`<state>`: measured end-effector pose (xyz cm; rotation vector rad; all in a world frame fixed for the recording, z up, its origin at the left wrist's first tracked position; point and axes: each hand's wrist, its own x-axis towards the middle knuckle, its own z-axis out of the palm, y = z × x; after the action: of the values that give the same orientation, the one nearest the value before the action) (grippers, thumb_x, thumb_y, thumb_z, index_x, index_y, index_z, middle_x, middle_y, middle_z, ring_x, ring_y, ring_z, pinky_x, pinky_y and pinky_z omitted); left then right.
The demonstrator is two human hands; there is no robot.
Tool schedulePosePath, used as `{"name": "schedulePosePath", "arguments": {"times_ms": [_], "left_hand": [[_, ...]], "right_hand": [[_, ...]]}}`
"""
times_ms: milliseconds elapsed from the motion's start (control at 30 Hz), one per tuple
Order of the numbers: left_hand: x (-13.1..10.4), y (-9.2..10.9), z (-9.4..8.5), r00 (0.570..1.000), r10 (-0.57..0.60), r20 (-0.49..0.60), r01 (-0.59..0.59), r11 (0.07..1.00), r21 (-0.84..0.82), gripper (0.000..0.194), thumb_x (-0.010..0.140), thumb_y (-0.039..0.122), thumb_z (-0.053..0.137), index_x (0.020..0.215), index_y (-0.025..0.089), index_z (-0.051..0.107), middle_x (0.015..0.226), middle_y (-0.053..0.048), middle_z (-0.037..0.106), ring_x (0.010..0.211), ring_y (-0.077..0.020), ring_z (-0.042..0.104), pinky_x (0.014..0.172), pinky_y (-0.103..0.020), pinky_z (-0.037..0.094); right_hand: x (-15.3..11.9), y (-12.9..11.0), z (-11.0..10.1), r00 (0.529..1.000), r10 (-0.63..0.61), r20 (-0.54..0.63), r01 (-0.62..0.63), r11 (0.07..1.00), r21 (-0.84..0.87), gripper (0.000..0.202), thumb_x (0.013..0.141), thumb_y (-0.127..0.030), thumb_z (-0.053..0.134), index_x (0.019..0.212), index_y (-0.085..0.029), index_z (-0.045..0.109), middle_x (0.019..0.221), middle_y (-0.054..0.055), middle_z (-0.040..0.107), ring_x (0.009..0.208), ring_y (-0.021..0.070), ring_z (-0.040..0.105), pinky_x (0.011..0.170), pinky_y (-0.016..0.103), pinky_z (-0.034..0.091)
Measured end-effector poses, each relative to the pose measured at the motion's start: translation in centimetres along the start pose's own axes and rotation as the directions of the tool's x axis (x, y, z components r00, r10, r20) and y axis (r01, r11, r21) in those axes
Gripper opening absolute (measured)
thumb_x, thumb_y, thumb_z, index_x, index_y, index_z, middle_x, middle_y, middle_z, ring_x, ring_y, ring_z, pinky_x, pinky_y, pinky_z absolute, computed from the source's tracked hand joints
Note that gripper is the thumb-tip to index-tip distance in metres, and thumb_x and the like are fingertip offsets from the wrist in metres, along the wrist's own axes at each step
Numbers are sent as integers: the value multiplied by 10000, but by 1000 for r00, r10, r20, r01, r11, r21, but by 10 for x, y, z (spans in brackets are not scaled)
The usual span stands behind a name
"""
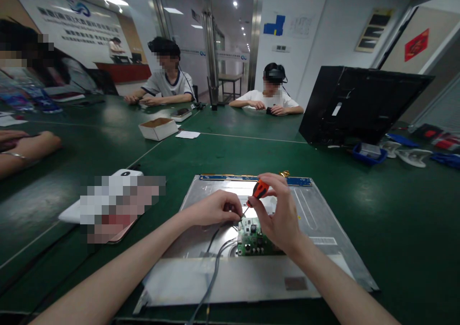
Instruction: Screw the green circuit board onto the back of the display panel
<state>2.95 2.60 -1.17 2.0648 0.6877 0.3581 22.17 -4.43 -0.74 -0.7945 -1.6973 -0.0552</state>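
Observation:
A metal display panel [312, 219] lies flat in front of me, with a green circuit board [249, 238] at its middle. My right hand [282, 214] grips an orange and black screwdriver [259, 189], tilted so that its tip points down to the board's upper left corner. Close to that tip is my left hand [219, 207], its fingers curled together over the corner; what they pinch, if anything, is too small to make out. Dark cables [216, 267] run from the board's left side toward me. A blue strip [300, 181] borders the panel's far edge.
Two phones [125, 174] [124, 229] lie left of the panel. Farther off are a white open box [158, 129], a black monitor housing [359, 104] and a blue tray [369, 153]. Other people sit around the green table [244, 155]; a person's hands [32, 145] rest at far left.

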Motion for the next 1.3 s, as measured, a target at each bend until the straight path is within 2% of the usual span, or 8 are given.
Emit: {"name": "schedulePosePath", "arguments": {"times_ms": [133, 233, 333, 467, 733, 933, 1100, 1300], "left_hand": [[0, -3, 1, 999, 27, -18, -27, 1000, 8, 61, 789, 191, 696, 744, 160, 668, 678, 19, 617, 640, -129, 539, 618, -232, 414], [0, -5, 2, 999, 29, -24, -28, 999, 15, 58, 794, 188, 693, 751, 158, 668, 683, 19, 616, 643, -132, 533, 620, -239, 410], [-1, -4, 1, 1000, 21, -14, -21, 1000, 16, 62, 806, 197, 687, 760, 159, 671, 692, 22, 616, 643, -131, 525, 611, -236, 400], [-1, -2, 0, 1000, 16, -9, -16, 1000, 22, 30, 809, 188, 690, 795, 161, 686, 700, 19, 624, 651, -133, 536, 615, -235, 403], [0, -2, 2, 999, 33, -19, -32, 999, 22, 13, 792, 153, 697, 790, 155, 683, 686, 19, 623, 651, -131, 548, 622, -236, 415], [-1, -2, 2, 998, 65, -23, -64, 997, 39, 6, 810, 160, 702, 804, 159, 701, 718, 8, 639, 669, -132, 555, 628, -233, 422], [-1, -4, 2, 996, 89, -3, -89, 996, 32, 29, 826, 175, 695, 803, 160, 704, 740, 0, 649, 664, -130, 559, 621, -226, 435], [-2, -6, 1, 995, 100, 9, -101, 993, 59, 95, 854, 200, 681, 927, 158, 726, 834, -32, 692, 754, -163, 606, 687, -252, 468]], "right_hand": [[2, 0, -2, 997, -10, 79, 9, 1000, 8, 486, 954, -92, 485, 1409, -254, 434, 1236, 118, 626, 1051, 216, 657, 715, 339, 622], [2, -2, -2, 992, -66, 112, 61, 997, 53, 528, 932, -102, 528, 1420, -257, 397, 1258, 115, 654, 1046, 214, 679, 747, 358, 629], [0, -3, 0, 994, -98, 56, 92, 990, 104, 514, 892, -137, 625, 1340, -250, 399, 1186, 104, 686, 938, 196, 703, 767, 372, 624], [-3, -3, 2, 999, -44, 5, 43, 990, 137, 467, 896, -108, 610, 1281, -240, 381, 1177, 110, 671, 831, 159, 685, 702, 324, 611], [2, -2, 0, 1000, -24, 3, 24, 1000, -20, 400, 923, -150, 592, 1292, -261, 484, 1135, 93, 586, 970, 214, 651, 656, 330, 614], [-2, -1, 0, 998, -34, 57, 31, 998, 59, 562, 930, -90, 512, 1446, -259, 369, 1208, 113, 634, 944, 200, 671, 674, 340, 637], [-1, 0, 2, 998, -42, 45, 38, 997, 73, 553, 928, -104, 544, 1435, -258, 381, 1169, 105, 658, 913, 188, 679, 656, 307, 640], [-2, 0, 2, 999, -41, 23, 39, 996, 74, 547, 929, -104, 537, 1427, -268, 380, 1126, 88, 654, 907, 185, 670, 641, 302, 637]]}}
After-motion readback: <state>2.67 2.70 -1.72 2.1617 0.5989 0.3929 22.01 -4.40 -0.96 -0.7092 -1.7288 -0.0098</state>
